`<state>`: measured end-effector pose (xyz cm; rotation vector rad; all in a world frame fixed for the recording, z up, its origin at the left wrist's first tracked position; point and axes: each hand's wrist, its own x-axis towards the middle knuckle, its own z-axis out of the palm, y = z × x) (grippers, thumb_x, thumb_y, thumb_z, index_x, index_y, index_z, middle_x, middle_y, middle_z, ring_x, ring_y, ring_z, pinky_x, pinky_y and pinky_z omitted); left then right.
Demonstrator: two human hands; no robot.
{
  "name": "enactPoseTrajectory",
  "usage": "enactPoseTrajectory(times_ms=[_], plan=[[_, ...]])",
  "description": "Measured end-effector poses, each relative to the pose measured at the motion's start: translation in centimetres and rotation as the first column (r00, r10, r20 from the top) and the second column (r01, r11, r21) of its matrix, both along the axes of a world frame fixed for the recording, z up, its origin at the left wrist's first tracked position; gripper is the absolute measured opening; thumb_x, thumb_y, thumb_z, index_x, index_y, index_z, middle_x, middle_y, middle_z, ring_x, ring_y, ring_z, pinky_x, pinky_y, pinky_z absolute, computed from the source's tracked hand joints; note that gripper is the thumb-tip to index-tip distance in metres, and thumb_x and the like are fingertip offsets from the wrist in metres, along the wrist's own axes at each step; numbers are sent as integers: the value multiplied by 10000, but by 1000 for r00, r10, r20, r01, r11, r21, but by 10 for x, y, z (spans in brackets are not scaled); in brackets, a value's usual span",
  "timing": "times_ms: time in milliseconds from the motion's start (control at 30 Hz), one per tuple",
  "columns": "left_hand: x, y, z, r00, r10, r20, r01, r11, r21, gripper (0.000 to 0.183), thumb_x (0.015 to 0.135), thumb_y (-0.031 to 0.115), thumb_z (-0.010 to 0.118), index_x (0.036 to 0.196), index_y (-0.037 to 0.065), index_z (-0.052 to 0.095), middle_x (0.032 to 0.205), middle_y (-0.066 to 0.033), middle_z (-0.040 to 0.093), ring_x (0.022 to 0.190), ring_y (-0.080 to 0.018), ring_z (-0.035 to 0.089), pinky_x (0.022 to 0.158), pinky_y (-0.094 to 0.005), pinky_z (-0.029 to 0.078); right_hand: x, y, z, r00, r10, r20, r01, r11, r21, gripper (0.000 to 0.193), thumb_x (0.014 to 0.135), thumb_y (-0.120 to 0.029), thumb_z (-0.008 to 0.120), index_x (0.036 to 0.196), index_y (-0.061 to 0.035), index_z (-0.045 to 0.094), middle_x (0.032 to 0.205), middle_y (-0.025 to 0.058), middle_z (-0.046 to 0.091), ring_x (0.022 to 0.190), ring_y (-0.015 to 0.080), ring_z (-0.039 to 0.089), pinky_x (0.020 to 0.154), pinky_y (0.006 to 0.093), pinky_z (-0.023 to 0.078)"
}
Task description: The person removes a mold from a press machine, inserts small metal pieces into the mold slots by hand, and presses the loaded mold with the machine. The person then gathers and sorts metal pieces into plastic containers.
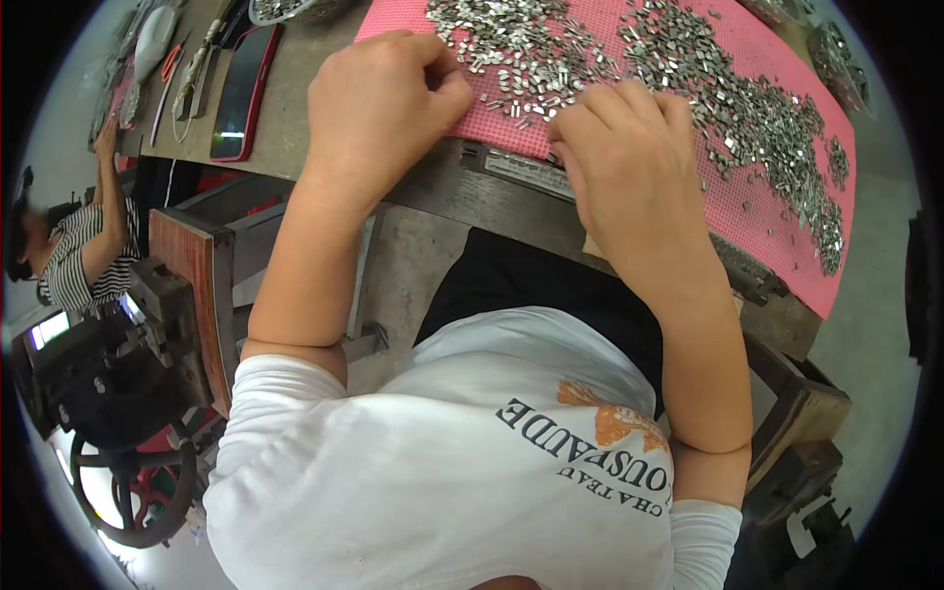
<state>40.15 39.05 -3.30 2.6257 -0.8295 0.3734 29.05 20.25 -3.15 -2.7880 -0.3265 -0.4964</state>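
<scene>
Presently, findings as observed:
Left hand (379,103): upper centre of frame, curled into a loose fist, fingertips pinched together at the near edge of the pink mat (757,211); what it pinches cannot be told.
Right hand (629,162): just right of centre, fingers bent down, tips pressing among the small metal pieces (551,59).
Metal pieces: heaped across the mat, band running upper centre to right edge; individual pieces point every way.
Phone (244,93): upper left, long axis roughly vertical.
</scene>
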Motion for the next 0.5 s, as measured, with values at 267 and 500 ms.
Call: enactPoseTrajectory(times_ms=[267, 500], plan=[[0, 14, -1, 991, -56, -121, 38, 989, -144, 128, 863, 182, 729, 937, 78, 734, 842, -118, 709, 731, -250, 687, 692, -364, 533, -7, -12, -2, 996, -51, 72, 45, 996, 75, 74, 888, -60, 645, 959, -67, 627, 918, 79, 600, 949, 268, 582, 907, 401, 391], [-31, 4, 6, 879, -353, -319, 162, 853, -497, 63, 934, 18, 663, 975, -25, 684, 883, -33, 676, 816, -96, 605, 752, -239, 479, -95, -84, 4, 963, -259, 69, 223, 916, 334, 111, 899, -39, 608, 1002, -80, 606, 949, 58, 618, 930, 263, 590, 909, 393, 359]])
